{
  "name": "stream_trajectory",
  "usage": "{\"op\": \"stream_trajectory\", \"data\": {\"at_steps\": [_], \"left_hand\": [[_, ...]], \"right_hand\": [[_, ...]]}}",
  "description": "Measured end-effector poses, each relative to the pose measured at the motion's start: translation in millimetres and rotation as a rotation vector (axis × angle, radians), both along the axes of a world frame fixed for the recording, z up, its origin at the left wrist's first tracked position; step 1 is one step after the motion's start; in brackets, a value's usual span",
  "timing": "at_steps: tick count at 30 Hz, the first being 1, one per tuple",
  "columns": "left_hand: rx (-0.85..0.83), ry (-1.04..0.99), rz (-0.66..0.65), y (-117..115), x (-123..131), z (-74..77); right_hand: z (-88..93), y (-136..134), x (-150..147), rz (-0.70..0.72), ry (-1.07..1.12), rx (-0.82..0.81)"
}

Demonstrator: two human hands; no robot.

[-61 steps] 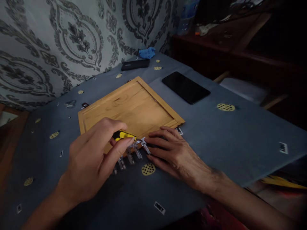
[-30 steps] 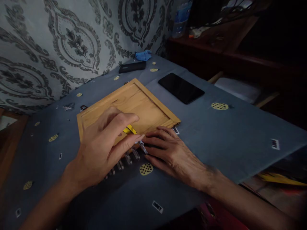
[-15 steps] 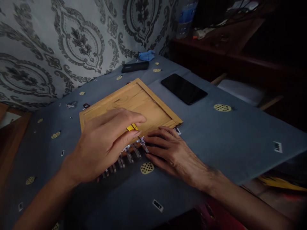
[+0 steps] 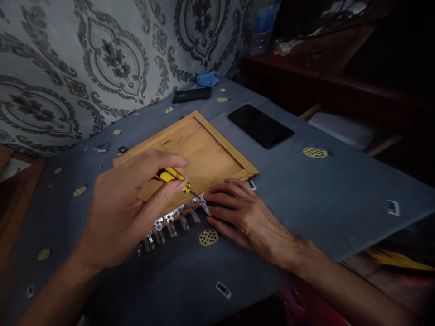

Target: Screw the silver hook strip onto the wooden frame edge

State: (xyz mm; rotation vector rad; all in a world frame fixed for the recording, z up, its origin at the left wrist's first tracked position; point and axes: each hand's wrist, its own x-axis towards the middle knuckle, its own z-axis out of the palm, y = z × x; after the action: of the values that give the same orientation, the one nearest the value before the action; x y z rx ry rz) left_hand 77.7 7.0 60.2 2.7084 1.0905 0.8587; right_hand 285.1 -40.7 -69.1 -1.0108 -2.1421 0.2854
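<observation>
My left hand point(image 4: 125, 203) is closed round a yellow and black screwdriver point(image 4: 173, 177), held between thumb and fingers. Its thin shaft slants down to the right, and the tip meets the last metal hook at the right end of a hook rail point(image 4: 170, 225). That rail of several silver hooks runs along the near edge of a framed wooden board point(image 4: 204, 149) lying on the table. My right hand point(image 4: 238, 210) rests with fingers stretched out over the board's near right corner, fingertips beside the end hook. Part of the rail's left end is hidden behind my left hand.
A black phone point(image 4: 261, 126) lies right of the board. Behind it are a dark flat case point(image 4: 192, 95) and a crumpled blue cloth point(image 4: 208, 79). A small clear plastic bag point(image 4: 102, 148) lies at left on the blue tablecloth point(image 4: 322, 213). A bottle point(image 4: 265, 27) stands at the back.
My left hand has shifted left and opened its grip angle, so more of the screwdriver and the hooks show. The right hand and board have stayed in place.
</observation>
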Motion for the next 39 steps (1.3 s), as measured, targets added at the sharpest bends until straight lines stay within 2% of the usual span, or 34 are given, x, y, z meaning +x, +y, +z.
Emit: {"op": "stream_trajectory", "data": {"at_steps": [5, 14, 23, 29, 34, 39], "left_hand": [[-0.021, 0.07, -0.032, 0, 1, -6.7], [0.009, 0.089, -0.044, -1, 3, -7.8], [0.161, 0.154, -0.12, -5, 9, -11.0], [0.19, 0.11, -0.043, -6, 11, -15.0], [0.18, 0.045, 0.104, -6, 13, -19.6], [0.179, 0.066, 0.055, -3, 15, -14.5]], "right_hand": [[-0.8, 0, 0, 0.01, -0.001, 0.0], [-0.4, -1, 1, 0.011, -0.012, -0.005], [1.0, 0, 0, 0.013, -0.001, 0.0], [-0.1, 0, 0, 0.01, 0.004, 0.007], [-2.1, 0, -1, 0.002, -0.002, 0.004], [-0.7, -1, 0, -0.001, 0.012, 0.002]]}}
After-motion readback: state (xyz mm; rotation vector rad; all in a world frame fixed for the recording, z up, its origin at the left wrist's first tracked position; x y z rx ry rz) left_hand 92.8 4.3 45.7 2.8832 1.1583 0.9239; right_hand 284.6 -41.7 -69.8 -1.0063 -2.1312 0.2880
